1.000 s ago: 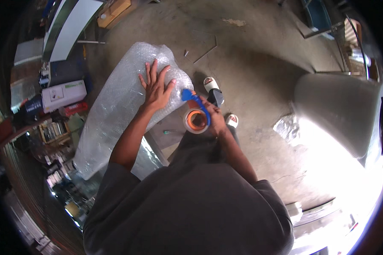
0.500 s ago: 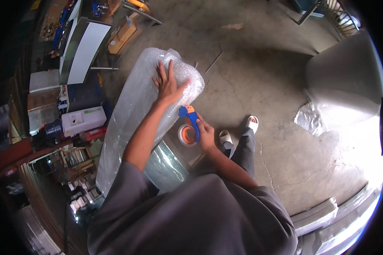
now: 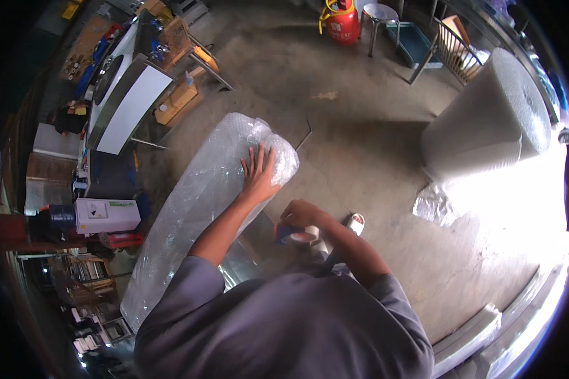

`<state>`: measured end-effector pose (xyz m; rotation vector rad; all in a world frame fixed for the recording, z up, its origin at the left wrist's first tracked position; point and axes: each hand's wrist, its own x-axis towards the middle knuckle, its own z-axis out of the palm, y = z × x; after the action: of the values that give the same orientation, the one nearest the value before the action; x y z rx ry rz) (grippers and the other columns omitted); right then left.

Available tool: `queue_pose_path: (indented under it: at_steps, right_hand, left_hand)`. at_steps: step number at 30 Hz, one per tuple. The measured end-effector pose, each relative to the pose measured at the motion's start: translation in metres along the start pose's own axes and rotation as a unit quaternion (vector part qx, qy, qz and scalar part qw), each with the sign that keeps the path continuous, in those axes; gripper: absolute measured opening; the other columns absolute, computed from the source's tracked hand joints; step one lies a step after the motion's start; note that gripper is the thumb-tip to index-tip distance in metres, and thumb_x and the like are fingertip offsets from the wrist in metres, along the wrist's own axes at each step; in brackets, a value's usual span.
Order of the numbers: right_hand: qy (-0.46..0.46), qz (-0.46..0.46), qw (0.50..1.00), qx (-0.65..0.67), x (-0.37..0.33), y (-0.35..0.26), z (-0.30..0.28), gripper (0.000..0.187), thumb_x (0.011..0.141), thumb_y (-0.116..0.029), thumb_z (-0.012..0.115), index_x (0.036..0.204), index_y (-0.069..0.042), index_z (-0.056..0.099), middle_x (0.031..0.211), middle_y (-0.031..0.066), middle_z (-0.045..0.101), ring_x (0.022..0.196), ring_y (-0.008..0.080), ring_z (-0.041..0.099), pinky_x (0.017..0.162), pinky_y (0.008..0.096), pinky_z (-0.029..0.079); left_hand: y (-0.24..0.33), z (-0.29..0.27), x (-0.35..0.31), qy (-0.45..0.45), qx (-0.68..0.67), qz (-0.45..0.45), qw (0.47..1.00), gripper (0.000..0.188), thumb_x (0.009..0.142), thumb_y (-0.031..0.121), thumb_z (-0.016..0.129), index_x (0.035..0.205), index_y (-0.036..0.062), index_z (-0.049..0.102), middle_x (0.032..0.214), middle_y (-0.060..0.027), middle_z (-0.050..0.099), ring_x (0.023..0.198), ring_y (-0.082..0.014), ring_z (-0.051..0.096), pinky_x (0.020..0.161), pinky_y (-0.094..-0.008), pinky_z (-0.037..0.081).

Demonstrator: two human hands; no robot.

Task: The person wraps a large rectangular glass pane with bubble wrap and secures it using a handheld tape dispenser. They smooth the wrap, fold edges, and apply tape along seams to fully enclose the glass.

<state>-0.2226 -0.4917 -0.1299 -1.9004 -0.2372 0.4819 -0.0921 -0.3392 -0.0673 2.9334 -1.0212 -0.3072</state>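
Note:
A long bundle wrapped in clear bubble wrap stretches from the lower left up to the middle. On its far end lies my left hand, fingers spread and palm down near the right edge. My right hand is closed around a blue tape dispenser, just right of the bundle and apart from it. The dispenser's handle is mostly hidden by the fingers, and its tape roll hangs below them. What the bubble wrap encloses cannot be made out.
A big upright roll of bubble wrap stands at the right. Further back are a red gas cylinder, a metal stool and a chair. At the left are a white machine and a cardboard box. Wrapped lengths lie lower right.
My right hand has turned over and drawn down with the dispenser, away from the bundle's end. The left hand stays spread on the wrap. The whole view has tilted toward the far floor.

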Motion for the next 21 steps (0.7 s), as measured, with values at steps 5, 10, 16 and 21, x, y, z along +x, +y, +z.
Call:
queue_pose_path:
  at_steps: [5, 10, 16, 21]
  right_hand:
    - [0.123, 0.274, 0.940, 0.163, -0.069, 0.018, -0.031, 0.063, 0.081, -0.059, 0.078, 0.087, 0.004, 0.076, 0.084, 0.0198, 0.073, 0.075, 0.0222, 0.070, 0.068, 0.0391, 0.054]
    - [0.137, 0.342, 0.760, 0.535, -0.164, 0.036, -0.037, 0.048, 0.097, -0.039, 0.071, 0.114, 0.005, 0.071, 0.104, 0.0135, 0.073, 0.089, 0.0175, 0.068, 0.082, 0.0317, 0.055]
    - [0.139, 0.158, 0.930, 0.300, -0.131, -0.031, -0.084, 0.050, 0.097, -0.038, 0.071, 0.116, 0.007, 0.065, 0.098, 0.0118, 0.072, 0.090, 0.0186, 0.067, 0.081, 0.0332, 0.053]
    - [0.113, 0.112, 0.983, 0.092, -0.051, -0.119, -0.108, 0.052, 0.095, -0.041, 0.073, 0.119, 0.005, 0.063, 0.094, 0.0163, 0.072, 0.089, 0.0194, 0.067, 0.082, 0.0349, 0.053]
  left_hand:
    - [-0.018, -0.002, -0.043, -0.015, 0.009, 0.023, 1.000, 0.113, 0.078, 0.027, 0.084, 0.165, 0.0117, 0.013, 0.168, -0.0271, 0.009, 0.154, -0.0502, 0.011, 0.123, -0.0637, 0.015]
    - [0.002, -0.001, -0.091, 0.087, -0.069, 0.003, 0.994, 0.083, 0.085, 0.027, 0.080, 0.154, 0.0055, 0.040, 0.161, -0.0244, 0.031, 0.146, -0.0439, 0.034, 0.118, -0.0556, 0.030]
    - [0.038, -0.005, -0.057, -0.103, -0.705, -0.235, 0.661, 0.048, 0.102, 0.041, 0.061, 0.133, 0.0044, 0.061, 0.131, -0.0088, 0.063, 0.120, -0.0212, 0.059, 0.102, -0.0390, 0.047]
    - [-0.023, -0.059, -0.010, -0.228, -0.830, -0.111, 0.497, 0.050, 0.101, 0.041, 0.062, 0.137, 0.0069, 0.058, 0.130, -0.0067, 0.062, 0.120, -0.0180, 0.059, 0.104, -0.0368, 0.046]
